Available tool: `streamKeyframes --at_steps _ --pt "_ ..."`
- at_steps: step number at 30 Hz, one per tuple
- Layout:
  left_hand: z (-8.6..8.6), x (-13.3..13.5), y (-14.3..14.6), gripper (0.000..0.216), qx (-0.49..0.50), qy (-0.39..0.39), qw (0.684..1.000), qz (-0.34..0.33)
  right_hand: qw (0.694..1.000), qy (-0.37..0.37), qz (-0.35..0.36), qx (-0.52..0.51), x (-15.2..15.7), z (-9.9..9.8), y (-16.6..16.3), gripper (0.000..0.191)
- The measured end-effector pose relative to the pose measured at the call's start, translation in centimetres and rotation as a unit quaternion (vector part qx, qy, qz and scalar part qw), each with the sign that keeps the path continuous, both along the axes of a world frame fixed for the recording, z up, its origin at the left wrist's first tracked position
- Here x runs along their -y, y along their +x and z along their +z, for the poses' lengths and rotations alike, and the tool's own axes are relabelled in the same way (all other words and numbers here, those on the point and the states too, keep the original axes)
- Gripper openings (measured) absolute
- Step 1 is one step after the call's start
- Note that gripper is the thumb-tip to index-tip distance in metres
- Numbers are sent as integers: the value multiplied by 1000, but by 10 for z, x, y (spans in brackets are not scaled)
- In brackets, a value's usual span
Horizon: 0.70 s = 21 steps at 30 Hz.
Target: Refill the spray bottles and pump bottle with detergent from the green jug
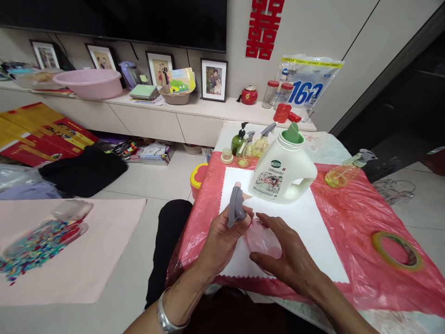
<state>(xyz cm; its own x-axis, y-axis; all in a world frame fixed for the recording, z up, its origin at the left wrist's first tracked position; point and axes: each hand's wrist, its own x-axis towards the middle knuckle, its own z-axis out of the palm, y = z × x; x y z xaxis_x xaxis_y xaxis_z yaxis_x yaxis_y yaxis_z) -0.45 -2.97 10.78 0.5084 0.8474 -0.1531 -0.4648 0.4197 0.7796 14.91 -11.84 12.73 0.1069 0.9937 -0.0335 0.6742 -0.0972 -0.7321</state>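
Note:
A clear, pinkish spray bottle (261, 239) with a grey trigger head (236, 204) is tilted over the white sheet. My left hand (220, 239) grips it at the neck, just under the trigger head. Around the bottle's body curve the thumb and fingers of my right hand (292, 250), covering part of it. Beyond my hands stands a large white jug (281, 171) with a green cap (294, 133). Left of the jug are two spray bottles with yellowish liquid, a green pump bottle (238, 140) and a small pale cap (227, 156).
Red plastic film (333, 204) covers the table under the white sheet (318, 232). At right are a tape roll (378, 243) and another yellowish spray bottle (344, 170). Colourful small pieces (38, 246) lie on a pink surface at left. A long cabinet (146, 116) stands behind.

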Motion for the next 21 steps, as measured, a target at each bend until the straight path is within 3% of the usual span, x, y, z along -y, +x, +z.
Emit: streamKeyframes --at_steps 7,15,21 --pt "3 -4 -1 35 2 -49 999 14 998 -15 -35 -55 -5 1 -4 75" --pt "1 -3 1 31 33 -22 999 -18 991 -69 -67 -93 -3 5 -7 75" --pt "2 -1 6 32 -12 10 1000 20 998 27 -59 -23 3 -12 -10 70"
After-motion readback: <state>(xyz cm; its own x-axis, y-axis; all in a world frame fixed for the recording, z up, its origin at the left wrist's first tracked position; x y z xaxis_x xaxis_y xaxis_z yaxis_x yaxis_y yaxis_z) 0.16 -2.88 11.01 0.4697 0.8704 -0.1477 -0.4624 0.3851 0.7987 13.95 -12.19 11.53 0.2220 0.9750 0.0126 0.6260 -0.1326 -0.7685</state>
